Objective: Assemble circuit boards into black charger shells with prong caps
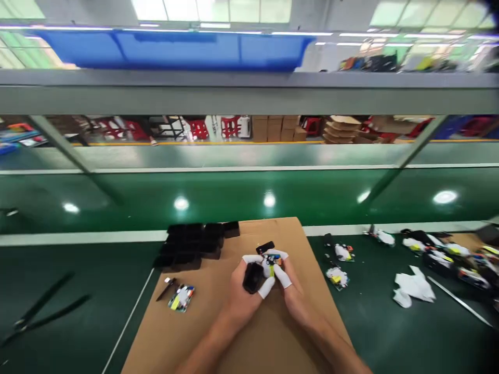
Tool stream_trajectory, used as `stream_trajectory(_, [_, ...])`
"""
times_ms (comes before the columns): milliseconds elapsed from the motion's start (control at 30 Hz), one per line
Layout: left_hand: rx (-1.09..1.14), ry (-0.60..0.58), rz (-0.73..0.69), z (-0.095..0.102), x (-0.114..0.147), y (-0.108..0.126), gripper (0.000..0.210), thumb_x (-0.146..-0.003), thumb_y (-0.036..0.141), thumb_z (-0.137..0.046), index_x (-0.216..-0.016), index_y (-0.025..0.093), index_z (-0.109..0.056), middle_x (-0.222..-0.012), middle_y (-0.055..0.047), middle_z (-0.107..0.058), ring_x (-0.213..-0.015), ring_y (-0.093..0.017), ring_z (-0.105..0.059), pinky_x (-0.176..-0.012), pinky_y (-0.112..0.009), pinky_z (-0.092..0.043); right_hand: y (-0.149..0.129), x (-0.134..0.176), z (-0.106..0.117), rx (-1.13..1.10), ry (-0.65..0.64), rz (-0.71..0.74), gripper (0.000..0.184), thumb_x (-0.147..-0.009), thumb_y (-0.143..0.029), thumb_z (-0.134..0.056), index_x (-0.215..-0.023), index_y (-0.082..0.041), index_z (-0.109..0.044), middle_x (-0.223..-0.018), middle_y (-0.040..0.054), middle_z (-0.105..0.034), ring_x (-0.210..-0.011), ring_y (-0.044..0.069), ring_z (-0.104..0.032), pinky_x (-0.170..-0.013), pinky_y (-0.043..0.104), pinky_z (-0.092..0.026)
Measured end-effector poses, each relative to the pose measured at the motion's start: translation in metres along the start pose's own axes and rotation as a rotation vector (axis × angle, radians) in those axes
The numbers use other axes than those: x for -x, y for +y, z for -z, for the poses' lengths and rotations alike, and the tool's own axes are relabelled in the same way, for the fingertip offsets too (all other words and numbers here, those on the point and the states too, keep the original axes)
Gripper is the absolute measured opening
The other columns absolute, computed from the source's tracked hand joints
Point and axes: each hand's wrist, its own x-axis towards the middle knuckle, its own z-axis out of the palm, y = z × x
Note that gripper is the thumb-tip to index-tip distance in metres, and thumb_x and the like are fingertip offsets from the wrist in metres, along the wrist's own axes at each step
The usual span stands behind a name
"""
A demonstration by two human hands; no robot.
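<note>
My left hand (pixel 240 285), with white finger cots on its fingertips, is closed around a small black plastic case (pixel 253 277). In my right hand (pixel 290 283), also wearing white finger cots, is a small circuit board (pixel 272 264) with white, yellow and blue parts. Board and case are close together above the cardboard; whether they touch I cannot tell. Just beyond my fingers lies a black plastic piece (pixel 265 247). Another circuit board (pixel 181 298) rests on the cardboard to the left, beside a dark strip-like piece (pixel 167 289).
Several black cases (pixel 193 243) stand in rows at the cardboard's (pixel 218 332) far left. Large pliers or cutters (pixel 23 324) lie on the green surface at left. More boards (pixel 337 278), white scraps (pixel 414 286) and dark parts are at right. A shelf beam (pixel 249 98) carrying a blue bin (pixel 175 50) crosses above.
</note>
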Motion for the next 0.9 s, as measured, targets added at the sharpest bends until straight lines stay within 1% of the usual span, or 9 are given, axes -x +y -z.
stream_trajectory(100, [0.029, 0.045, -0.012, 0.002, 0.003, 0.002, 0.038, -0.084, 0.032, -0.083, -0.116, 0.024, -0.065, -0.101, -0.003, -0.078, -0.089, -0.021, -0.076, -0.086, -0.036, -0.065, 0.002, -0.001, 0.0, -0.099, -0.055, 0.007, 0.053, -0.11, -0.059, -0.054, -0.159, -0.039, -0.054, -0.165, 0.0027, -0.057, -0.159, 0.03, -0.047, -0.135, 0.053, -0.033])
stream_trajectory(200, [0.07, 0.052, -0.045, 0.004, 0.004, 0.006, 0.034, -0.087, 0.031, -0.081, -0.117, 0.023, -0.066, -0.105, -0.005, -0.079, -0.093, -0.022, -0.077, -0.088, -0.036, -0.065, 0.001, 0.001, 0.0, -0.075, -0.006, -0.004, 0.054, -0.107, -0.063, -0.058, -0.155, -0.037, -0.062, -0.165, 0.0037, -0.058, -0.161, 0.032, -0.045, -0.135, 0.054, -0.034])
stream_trajectory(267, [0.096, 0.039, -0.074, 0.005, 0.004, 0.009, 0.036, -0.086, 0.028, -0.081, -0.12, 0.023, -0.068, -0.108, -0.006, -0.08, -0.095, -0.023, -0.078, -0.089, -0.037, -0.066, -0.002, 0.002, 0.0, -0.028, 0.026, 0.0, 0.055, -0.105, -0.066, -0.062, -0.152, -0.036, -0.066, -0.163, 0.0047, -0.062, -0.158, 0.033, -0.049, -0.134, 0.055, -0.036])
stream_trajectory(400, [0.132, 0.019, -0.118, 0.003, 0.004, 0.012, 0.045, -0.078, 0.02, -0.086, -0.12, 0.022, -0.07, -0.104, -0.005, -0.079, -0.091, -0.022, -0.076, -0.085, -0.036, -0.065, -0.008, 0.002, 0.001, -0.033, 0.026, 0.022, 0.054, -0.101, -0.064, -0.071, -0.147, -0.035, -0.069, -0.155, 0.0068, -0.069, -0.146, 0.034, -0.062, -0.125, 0.054, -0.049])
stream_trajectory(567, [0.209, 0.037, -0.11, -0.001, 0.004, 0.016, 0.034, -0.082, 0.021, -0.085, -0.112, 0.023, -0.07, -0.097, -0.002, -0.076, -0.087, -0.02, -0.074, -0.085, -0.035, -0.064, -0.017, 0.0, 0.006, -0.039, 0.07, 0.05, 0.044, -0.103, -0.06, -0.07, -0.136, -0.031, -0.073, -0.146, 0.008, -0.074, -0.137, 0.033, -0.068, -0.117, 0.047, -0.056])
stream_trajectory(667, [0.256, 0.077, -0.056, -0.001, 0.003, 0.013, 0.028, -0.086, 0.025, -0.084, -0.108, 0.023, -0.067, -0.096, -0.001, -0.075, -0.089, -0.019, -0.073, -0.087, -0.034, -0.063, -0.025, 0.002, 0.011, 0.087, 0.045, 0.061, 0.043, -0.107, -0.058, -0.065, -0.141, -0.032, -0.069, -0.144, 0.0067, -0.075, -0.135, 0.03, -0.068, -0.119, 0.044, -0.054])
stream_trajectory(767, [0.293, 0.104, 0.007, 0.002, 0.0, 0.007, 0.03, -0.084, 0.029, -0.087, -0.105, 0.023, -0.066, -0.095, 0.001, -0.073, -0.087, -0.017, -0.071, -0.084, -0.031, -0.061, -0.03, 0.002, 0.016, 0.304, -0.026, 0.044, 0.046, -0.108, -0.054, -0.061, -0.148, -0.03, -0.063, -0.13, 0.008, -0.078, -0.12, 0.029, -0.074, -0.11, 0.046, -0.058])
stream_trajectory(833, [0.311, 0.106, 0.043, 0.004, -0.002, 0.004, 0.033, -0.083, 0.03, -0.089, -0.105, 0.023, -0.066, -0.095, 0.001, -0.073, -0.087, -0.016, -0.071, -0.084, -0.029, -0.06, -0.032, 0.001, 0.02, 0.475, -0.044, 0.076, 0.047, -0.105, -0.05, -0.067, -0.147, -0.028, -0.063, -0.118, 0.0075, -0.079, -0.108, 0.028, -0.075, -0.103, 0.047, -0.06])
stream_trajectory(900, [0.325, 0.088, 0.071, 0.006, -0.003, 0.003, 0.034, -0.082, 0.031, -0.089, -0.106, 0.023, -0.066, -0.095, 0.001, -0.073, -0.086, -0.016, -0.072, -0.082, -0.029, -0.06, -0.032, -0.001, 0.022, 0.634, -0.058, 0.143, 0.044, -0.097, -0.045, -0.078, -0.137, -0.027, -0.069, -0.113, 0.0069, -0.077, -0.105, 0.028, -0.074, -0.1, 0.047, -0.06])
